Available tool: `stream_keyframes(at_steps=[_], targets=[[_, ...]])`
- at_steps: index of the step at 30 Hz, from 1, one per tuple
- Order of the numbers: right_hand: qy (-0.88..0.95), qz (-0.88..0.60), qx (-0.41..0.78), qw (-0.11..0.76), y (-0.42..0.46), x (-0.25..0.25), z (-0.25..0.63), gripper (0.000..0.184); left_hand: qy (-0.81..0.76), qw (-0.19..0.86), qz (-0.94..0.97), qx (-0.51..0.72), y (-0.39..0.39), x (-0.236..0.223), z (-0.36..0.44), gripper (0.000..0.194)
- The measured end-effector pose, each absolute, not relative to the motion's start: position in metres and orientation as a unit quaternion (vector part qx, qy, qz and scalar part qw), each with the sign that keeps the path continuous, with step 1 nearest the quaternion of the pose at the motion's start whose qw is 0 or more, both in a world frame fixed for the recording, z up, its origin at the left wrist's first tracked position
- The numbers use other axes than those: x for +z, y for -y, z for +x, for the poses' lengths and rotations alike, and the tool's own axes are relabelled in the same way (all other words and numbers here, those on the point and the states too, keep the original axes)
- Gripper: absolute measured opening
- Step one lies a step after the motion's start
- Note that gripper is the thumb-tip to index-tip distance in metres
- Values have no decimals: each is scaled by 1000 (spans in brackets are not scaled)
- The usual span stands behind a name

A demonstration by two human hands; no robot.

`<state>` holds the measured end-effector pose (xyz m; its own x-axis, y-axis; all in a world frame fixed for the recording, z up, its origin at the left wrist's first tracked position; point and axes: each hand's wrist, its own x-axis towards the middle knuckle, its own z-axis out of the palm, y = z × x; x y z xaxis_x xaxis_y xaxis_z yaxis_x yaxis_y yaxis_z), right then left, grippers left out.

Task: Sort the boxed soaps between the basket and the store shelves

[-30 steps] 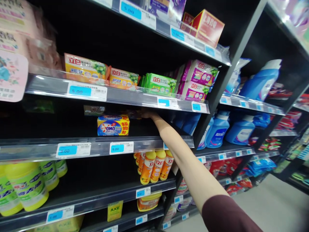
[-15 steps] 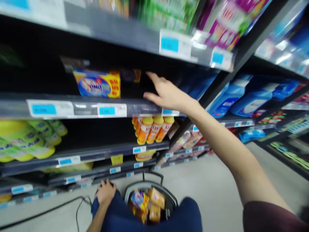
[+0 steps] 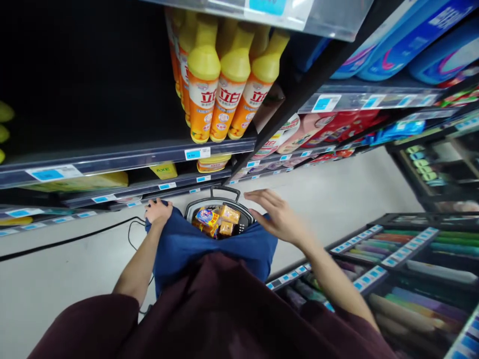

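Note:
My left hand [image 3: 157, 212] rests on my left knee, its fingers loosely spread over the blue trousers [image 3: 209, 247]. Over my right knee hovers my right hand [image 3: 277, 214], fingers stretched out and holding nothing. Between my knees stands a dark shopping basket [image 3: 243, 212] with a grey rim and a black handle [image 3: 224, 189]. Inside it lie a blue and yellow packet [image 3: 207, 217] and two orange-brown wrapped packs [image 3: 229, 214]. My right hand is just to the right of the basket and apart from it.
Ahead, a dark shelf [image 3: 123, 158] bears orange bottles with yellow caps [image 3: 229, 94]. Blue bottles [image 3: 404, 45] and pink and red packages [image 3: 318, 129] fill shelves to the right. A black cable [image 3: 75, 239] crosses the pale floor at left. Another shelf unit [image 3: 389, 264] stands behind at right.
My right hand has come down and back from the upper shelf, beside the blue and yellow packet there, to near my right knee. My view has tilted downward. My left hand stays on the knee.

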<state>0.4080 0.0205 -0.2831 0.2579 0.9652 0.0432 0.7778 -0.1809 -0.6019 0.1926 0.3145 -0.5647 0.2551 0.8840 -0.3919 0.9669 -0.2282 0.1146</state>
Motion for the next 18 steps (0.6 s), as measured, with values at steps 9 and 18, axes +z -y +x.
stream_keyframes(at_steps=[9, 18], targets=[[332, -834, 275, 345, -40, -537, 300, 69, -594, 173, 777, -115, -311, -564, 193, 64], [372, -857, 194, 298, -51, -603, 291, 72, -591, 135, 789, -97, -310, -573, 182, 61]])
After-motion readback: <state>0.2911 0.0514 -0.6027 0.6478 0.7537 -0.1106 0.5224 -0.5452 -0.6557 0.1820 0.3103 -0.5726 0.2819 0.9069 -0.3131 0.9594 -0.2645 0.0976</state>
